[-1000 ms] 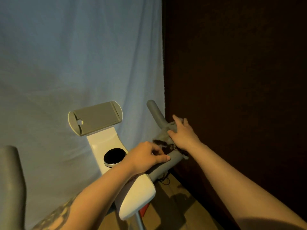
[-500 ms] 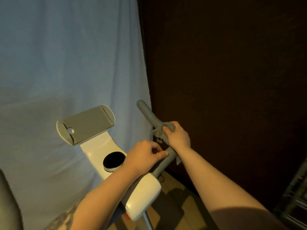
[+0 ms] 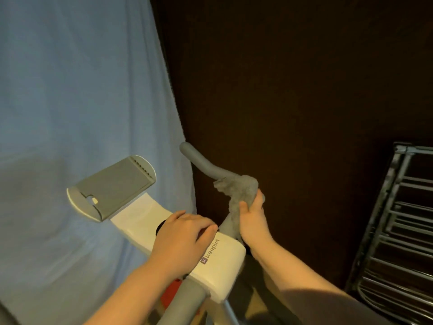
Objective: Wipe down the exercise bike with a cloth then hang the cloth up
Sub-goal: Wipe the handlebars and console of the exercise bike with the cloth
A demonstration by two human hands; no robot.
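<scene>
The right hand (image 3: 251, 214) is clenched around a grey cloth (image 3: 239, 191), which is bunched over the bend of the grey handlebar (image 3: 201, 164) of the exercise bike (image 3: 218, 263); part of the cloth trails down the bar below the fist. The left hand (image 3: 182, 238) lies on top of the bike's white console housing, fingers loosely bent and grasping nothing, covering most of a round black dial (image 3: 160, 227). The housing bears the printed word "keepkit". A flat grey device tray (image 3: 112, 190) tilts up from the console's far end, with nothing on it. A grey post runs down from under the housing toward the bottom edge. Behind the bike hangs a pale blue sheet (image 3: 82, 90), meeting a dark brown wall (image 3: 293, 78). At the right edge stands a metal drying rack (image 3: 403, 231) with bare rungs.
</scene>
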